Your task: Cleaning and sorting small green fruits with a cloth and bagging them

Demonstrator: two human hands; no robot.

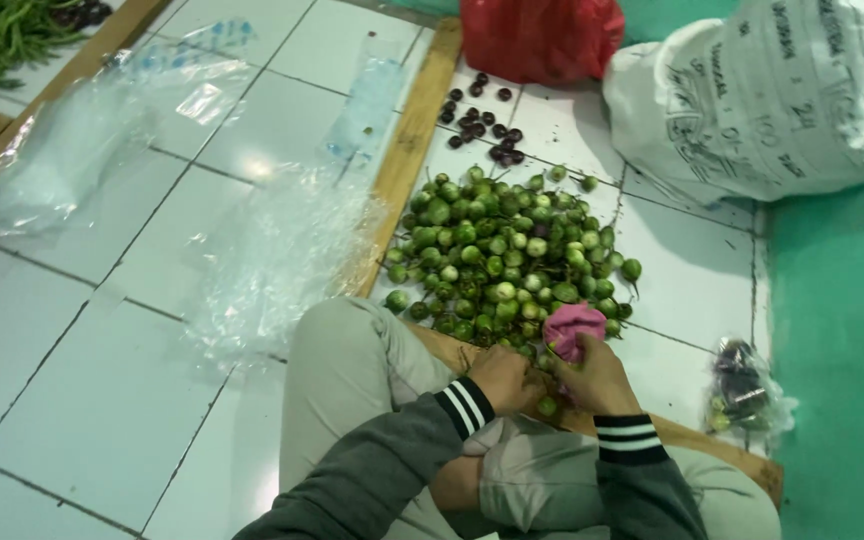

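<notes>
Seated position on a white tiled floor [102, 400], knees drawn up; both hands worked close together over the lap, at the near edge of a heap of small round green eggplants [507, 255]

Left hand [504, 378]: fingers curled inward, closed around something small; what is enclosed cannot be made out, hidden by the knuckles. Right hand [592, 378]: closed on a pink cloth [572, 328], which is bunched above the fingers and pressed toward the left hand. One green eggplant [547, 406] is seen just below the meeting point of the two hands, touching or nearly touching them. The cloth is judged to be held bunched so that a fruit can be rubbed against it, though the contact itself is not visible

The heap is kept directly ahead of the grip, within easy reach, so single fruits can be drawn from its near edge. Beyond the heap, well apart from the hands, a smaller scatter of dark purple round fruits [482, 125] is kept separate, apparently sorted by colour. A wooden slat [407, 160] runs away from the grip to the left of the heap and seems to bound it

Left of the grip, clear plastic bags [272, 260] lie flat on the tiles. Right of the grip, a small filled plastic bag [742, 390] rests beside the knee. Far ahead: a red plastic bag [542, 38] and a large white printed sack [772, 90]
</notes>
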